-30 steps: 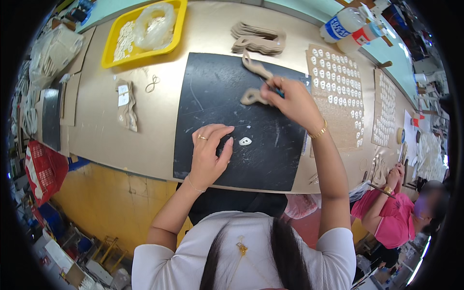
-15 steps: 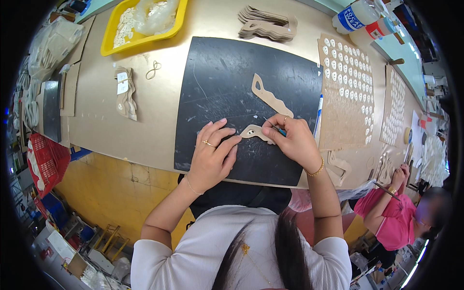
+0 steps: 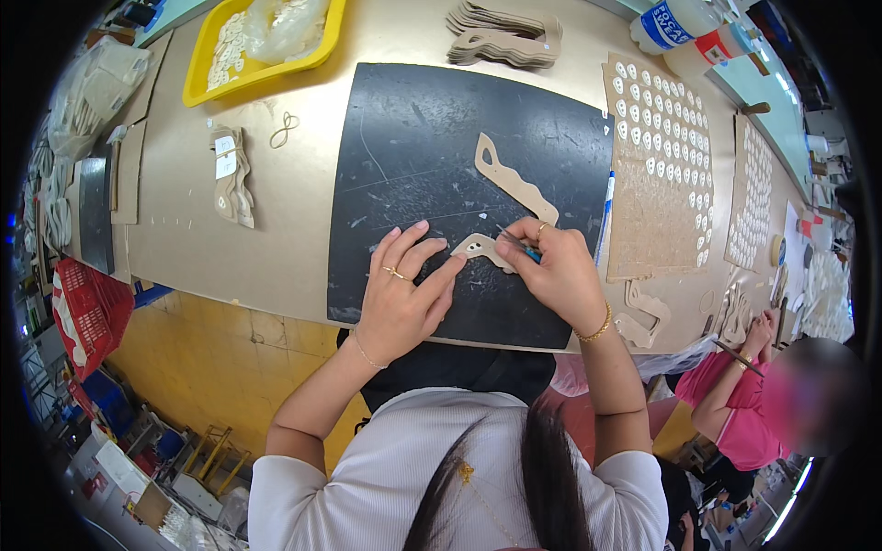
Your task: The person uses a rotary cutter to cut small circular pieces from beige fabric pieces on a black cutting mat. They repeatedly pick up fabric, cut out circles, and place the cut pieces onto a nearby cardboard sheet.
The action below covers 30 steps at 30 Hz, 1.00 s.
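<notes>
A beige wavy-edged cut piece (image 3: 476, 245) lies on the black cutting mat (image 3: 413, 119), with a white patch bearing dark spots at its left end. My left hand (image 3: 404, 289) rests on the mat, fingers spread, its index fingertip touching that end. My right hand (image 3: 556, 271) is closed around a slim pointed tool (image 3: 528, 251) with a blue part; its thin tip points up and left, above the piece. Part of the piece is hidden under my right fingers. A second beige piece (image 3: 514, 184) with a cut-out lies farther up the mat. Between them sits a tiny white scrap (image 3: 483, 216).
Brown boards (image 3: 634, 220) with rows of small white patches stand right. A yellow tray (image 3: 197, 78) of white pieces is far left, near a tied beige bundle (image 3: 241, 197). Stacked pieces (image 3: 501, 48) and bottles (image 3: 675, 26) lie beyond. A co-worker in pink (image 3: 726, 413) works at right.
The view has shifted slightly, moving the table and mat a little up and left. Both hands keep nearly the same pose, and the tool stays in my right hand.
</notes>
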Available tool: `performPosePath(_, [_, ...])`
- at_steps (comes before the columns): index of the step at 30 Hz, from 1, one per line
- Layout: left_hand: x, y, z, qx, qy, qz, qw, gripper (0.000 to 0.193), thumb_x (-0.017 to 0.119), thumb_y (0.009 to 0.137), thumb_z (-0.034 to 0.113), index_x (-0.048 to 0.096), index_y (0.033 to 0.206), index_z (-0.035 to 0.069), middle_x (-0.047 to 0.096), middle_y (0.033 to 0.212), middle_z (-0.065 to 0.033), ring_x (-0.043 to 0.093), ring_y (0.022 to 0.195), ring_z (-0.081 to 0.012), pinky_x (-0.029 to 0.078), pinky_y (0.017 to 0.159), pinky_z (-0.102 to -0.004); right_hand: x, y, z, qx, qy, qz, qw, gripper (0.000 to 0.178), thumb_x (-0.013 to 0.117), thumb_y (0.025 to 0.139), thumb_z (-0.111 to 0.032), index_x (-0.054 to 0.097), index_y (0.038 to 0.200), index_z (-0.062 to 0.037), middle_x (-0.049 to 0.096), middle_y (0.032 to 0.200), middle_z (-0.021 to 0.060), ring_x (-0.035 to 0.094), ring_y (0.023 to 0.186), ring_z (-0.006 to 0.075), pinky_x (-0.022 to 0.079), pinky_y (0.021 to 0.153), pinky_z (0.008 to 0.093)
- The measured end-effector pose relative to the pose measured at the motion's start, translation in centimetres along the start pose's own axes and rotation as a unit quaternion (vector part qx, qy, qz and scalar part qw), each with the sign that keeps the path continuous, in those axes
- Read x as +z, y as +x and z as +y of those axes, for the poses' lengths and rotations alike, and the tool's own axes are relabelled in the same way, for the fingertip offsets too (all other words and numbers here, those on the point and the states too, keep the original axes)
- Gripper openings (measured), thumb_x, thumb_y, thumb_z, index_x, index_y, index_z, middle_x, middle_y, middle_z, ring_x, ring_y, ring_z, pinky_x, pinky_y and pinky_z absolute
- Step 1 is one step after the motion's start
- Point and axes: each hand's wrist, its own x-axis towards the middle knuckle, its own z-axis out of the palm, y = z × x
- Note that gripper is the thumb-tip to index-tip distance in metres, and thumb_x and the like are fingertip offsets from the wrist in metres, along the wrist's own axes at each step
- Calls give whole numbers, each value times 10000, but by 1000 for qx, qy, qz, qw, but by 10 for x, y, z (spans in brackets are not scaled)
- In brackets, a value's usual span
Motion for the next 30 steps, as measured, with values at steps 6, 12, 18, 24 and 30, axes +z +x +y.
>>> performPosePath(6, [1, 0, 0, 4, 10, -11, 1000, 408, 730, 824, 124, 699, 1229, 154, 585, 1259, -108, 478, 1327, -340, 339, 1134, -543, 1, -1, 2, -4, -5, 10, 1000, 180, 728, 914, -158, 704, 950, 17, 719, 781, 165, 717, 669, 206, 507, 621, 303])
performPosePath(12, [1, 3, 2, 11, 34, -17, 999, 444, 739, 798, 133, 695, 1238, 166, 580, 1262, -112, 473, 1318, -345, 345, 1125, -545, 2, -1, 3, 0, -4, 10, 1000, 190, 728, 911, -165, 705, 950, 19, 721, 783, 165, 722, 672, 225, 510, 620, 309])
performPosePath(18, [1, 6, 5, 29, 79, -19, 996, 466, 753, 763, 142, 695, 1225, 162, 583, 1256, -112, 483, 1297, -350, 370, 1091, -547, 6, 0, 2, 1, -41, 22, 999, 256, 769, 877, -223, 708, 950, 15, 716, 782, 159, 709, 639, 260, 511, 600, 327])
performPosePath(24, [0, 7, 7, 38, 96, -21, 994, 462, 766, 742, 159, 690, 1197, 142, 588, 1244, -119, 493, 1282, -357, 389, 1068, -554, 11, 1, -3, 6, -117, 37, 992, 299, 765, 857, -315, 724, 947, -32, 713, 740, 141, 711, 678, 329, 554, 642, 399])
performPosePath(30, [0, 9, 9, 41, 104, -18, 994, 404, 752, 769, 176, 684, 1163, 119, 587, 1216, -127, 512, 1259, -355, 411, 1050, -547, 13, 2, -1, 1, -98, 50, 994, 293, 781, 849, -272, 706, 903, 6, 653, 688, 181, 624, 533, 286, 476, 551, 356])
